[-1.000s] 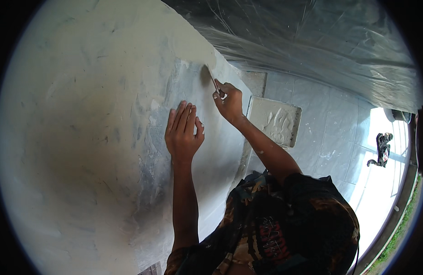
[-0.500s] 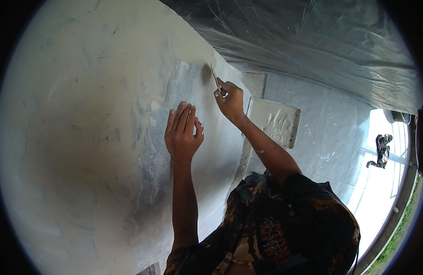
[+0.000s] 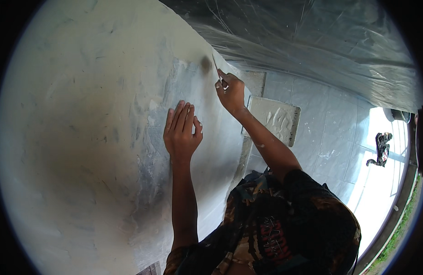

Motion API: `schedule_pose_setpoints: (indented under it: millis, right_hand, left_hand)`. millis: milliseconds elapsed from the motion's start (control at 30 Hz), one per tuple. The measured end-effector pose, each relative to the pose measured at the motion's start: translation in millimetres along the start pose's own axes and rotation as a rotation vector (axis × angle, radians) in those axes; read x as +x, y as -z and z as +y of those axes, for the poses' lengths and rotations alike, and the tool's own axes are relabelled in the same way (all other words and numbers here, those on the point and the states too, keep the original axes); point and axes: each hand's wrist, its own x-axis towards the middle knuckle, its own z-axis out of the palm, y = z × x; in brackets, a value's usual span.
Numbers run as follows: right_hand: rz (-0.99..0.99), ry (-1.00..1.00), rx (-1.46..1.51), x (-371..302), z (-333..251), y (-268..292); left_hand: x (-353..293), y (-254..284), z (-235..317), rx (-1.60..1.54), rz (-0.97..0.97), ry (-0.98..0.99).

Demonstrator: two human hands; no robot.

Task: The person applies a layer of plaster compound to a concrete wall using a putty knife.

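The right hand (image 3: 230,93) grips a thin putty knife (image 3: 216,65), fingers wrapped tight around its handle. The blade's long axis runs from the fist up and slightly left, its tip pointing toward a dark smudge (image 3: 205,63) on the wall (image 3: 83,119) and lying at the wall's surface, near the upper edge of the plastered patch.

The left hand (image 3: 181,133) holds nothing: it lies flat and open against the wall, fingers together and pointing up, thumb out to the right. The two hands are apart, the left lower and to the left of the right.

The wall is pale, smooth in places and streaked with grey, uneven filler in a band running under both hands. Beside the right forearm, on the tiled floor (image 3: 330,133), lies a flat rectangular board (image 3: 278,120) smeared with white paste. Crinkled translucent plastic sheet (image 3: 321,46) hangs across the top right, glossy and creased. A small dark crumpled cloth (image 3: 381,147) lies on the bright floor at the far right. The person's patterned dark shirt (image 3: 285,224) fills the lower middle.
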Motion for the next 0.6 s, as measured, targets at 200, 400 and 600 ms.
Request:
schedule_pose_setpoints:
  millis: [200,400,600]
  right_hand:
    - [-0.009,0.155,-0.195,40,4,-25]
    - [-0.169,0.179,-0.086,-41,-16,-12]
    - [0.027,0.131,-0.212,37,-12,-16]
  left_hand:
    - [3,-2,2,-0.013,0.010,-0.002]
    - [0,2,0,-0.027,0.012,0.011]
    - [3,1,2,-0.046,0.031,-0.008]
